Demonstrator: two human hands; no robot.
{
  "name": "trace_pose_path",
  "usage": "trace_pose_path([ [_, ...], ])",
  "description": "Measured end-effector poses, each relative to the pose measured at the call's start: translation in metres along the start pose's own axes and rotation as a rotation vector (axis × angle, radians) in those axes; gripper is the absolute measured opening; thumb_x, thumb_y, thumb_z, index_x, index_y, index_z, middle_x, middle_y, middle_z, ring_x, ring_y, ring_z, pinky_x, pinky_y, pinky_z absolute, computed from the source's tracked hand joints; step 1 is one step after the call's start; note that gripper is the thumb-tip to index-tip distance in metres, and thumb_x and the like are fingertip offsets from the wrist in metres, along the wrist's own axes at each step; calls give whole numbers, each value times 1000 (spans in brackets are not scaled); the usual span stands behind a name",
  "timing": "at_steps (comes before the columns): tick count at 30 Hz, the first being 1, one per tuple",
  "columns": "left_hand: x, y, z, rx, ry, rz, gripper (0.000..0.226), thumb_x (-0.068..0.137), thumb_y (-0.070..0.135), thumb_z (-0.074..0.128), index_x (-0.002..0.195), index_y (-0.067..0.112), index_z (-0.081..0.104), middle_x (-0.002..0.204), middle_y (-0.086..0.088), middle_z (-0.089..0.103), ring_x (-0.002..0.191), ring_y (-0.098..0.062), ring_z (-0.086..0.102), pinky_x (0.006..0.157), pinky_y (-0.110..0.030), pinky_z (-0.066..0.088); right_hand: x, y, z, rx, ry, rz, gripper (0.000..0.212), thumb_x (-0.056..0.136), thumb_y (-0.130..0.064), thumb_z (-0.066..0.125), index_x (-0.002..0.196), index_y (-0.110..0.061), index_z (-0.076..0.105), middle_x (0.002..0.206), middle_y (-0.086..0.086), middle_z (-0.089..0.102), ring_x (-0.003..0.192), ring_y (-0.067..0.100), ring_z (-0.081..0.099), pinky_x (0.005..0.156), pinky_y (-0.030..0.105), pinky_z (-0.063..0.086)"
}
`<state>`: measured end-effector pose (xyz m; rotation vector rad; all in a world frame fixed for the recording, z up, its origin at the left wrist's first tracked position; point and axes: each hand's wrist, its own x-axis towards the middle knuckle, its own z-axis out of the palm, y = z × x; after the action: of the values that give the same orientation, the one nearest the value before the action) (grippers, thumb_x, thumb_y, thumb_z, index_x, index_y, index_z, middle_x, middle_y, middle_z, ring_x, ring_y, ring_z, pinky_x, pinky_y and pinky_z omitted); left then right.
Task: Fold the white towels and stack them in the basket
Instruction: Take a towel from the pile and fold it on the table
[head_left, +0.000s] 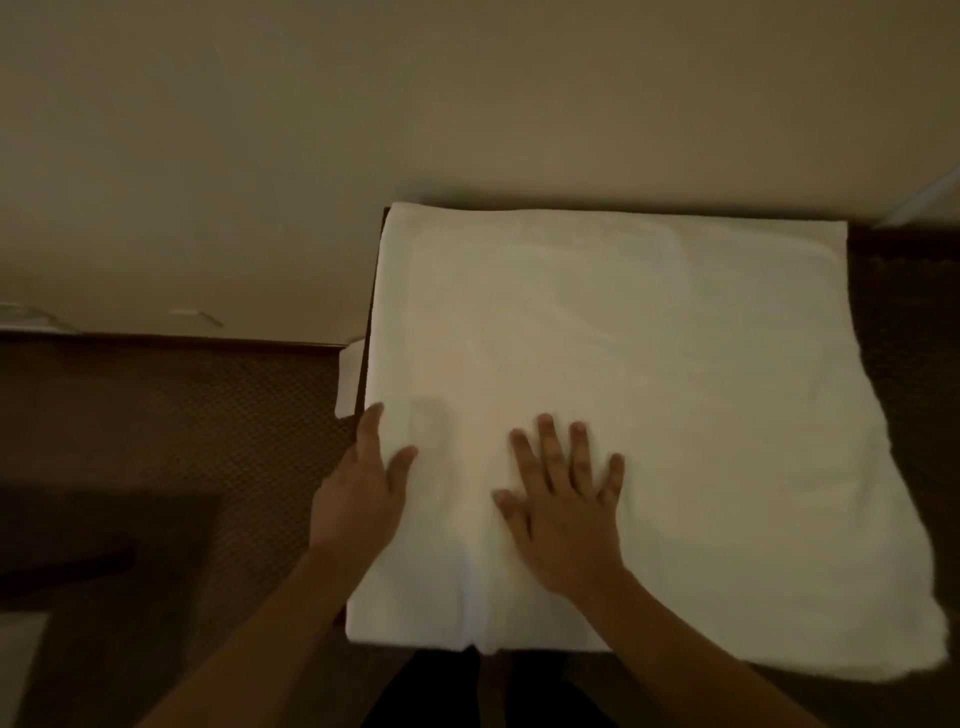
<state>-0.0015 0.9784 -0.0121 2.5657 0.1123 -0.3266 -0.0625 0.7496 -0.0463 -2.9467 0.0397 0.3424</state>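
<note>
While the left hand (363, 483) pinches the white towel's (649, 415) left edge, the right hand (563, 499) lies flat, fingers spread — likely pinning it for folding.

A carpeted room (171, 415) indoors, with plain beige wall (363, 104).

A large white cloth towel (649, 405) lies spread flat over a dark surface whose edge (370, 312) shows along its left side. The right hand (563, 504) presses flat on the towel with fingers spread and straight. The left hand (363, 483) grips the towel's left edge, thumb on top. A small white piece (349, 379) pokes out beside that edge, above brown patterned carpet (171, 441) and a plain beige wall (311, 130).
</note>
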Motion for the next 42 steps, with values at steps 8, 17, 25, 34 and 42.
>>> trace_pose_path([
  [8, -50, 1, 6, -49, 170, -248, 73, 99, 59, 44, 156, 24, 15, 148, -13, 47, 123, -37, 56, 92, -52, 49, -24, 24, -4, 25, -10, -41, 71, 100, -64, 16, 162, -29, 5, 169, 4, -9, 154, 32, -13, 117, 65, -12],
  [17, -128, -40, 25, 46, 145, -195, 48, 105, 43, 39, 146, 21, 31, 136, -17, 54, 107, -39, 62, 82, -50, 51, -96, 27, 19, -36, -5, -228, 63, 103, -61, 22, 160, -38, 14, 169, -3, 6, 156, 28, 6, 118, 67, 1],
  [25, -138, -29, 45, 237, 368, -134, 42, 95, 12, 57, 136, 16, 50, 139, -19, 47, 120, -45, 47, 96, -61, 39, -119, 77, -1, -39, -103, 19, 63, 104, -56, 11, 159, -36, -13, 165, -3, -25, 153, 26, -20, 114, 66, -15],
  [34, -130, 3, 94, 500, -56, 284, 68, 96, 67, 8, 159, 42, 11, 170, 2, 4, 155, -27, 6, 120, -58, 8, -190, 192, -20, 202, -109, 575, 63, 104, -58, 15, 159, -39, -9, 167, -9, -17, 154, 19, -15, 117, 68, -8],
  [42, -137, 110, 129, 265, 62, 293, 52, 87, 37, 45, 134, 19, 57, 154, -13, 41, 142, -40, 33, 112, -63, 27, -194, 260, -38, 508, 354, 836, 43, 99, -40, 55, 140, -26, 53, 144, 6, 50, 132, 27, 44, 105, 53, 36],
])
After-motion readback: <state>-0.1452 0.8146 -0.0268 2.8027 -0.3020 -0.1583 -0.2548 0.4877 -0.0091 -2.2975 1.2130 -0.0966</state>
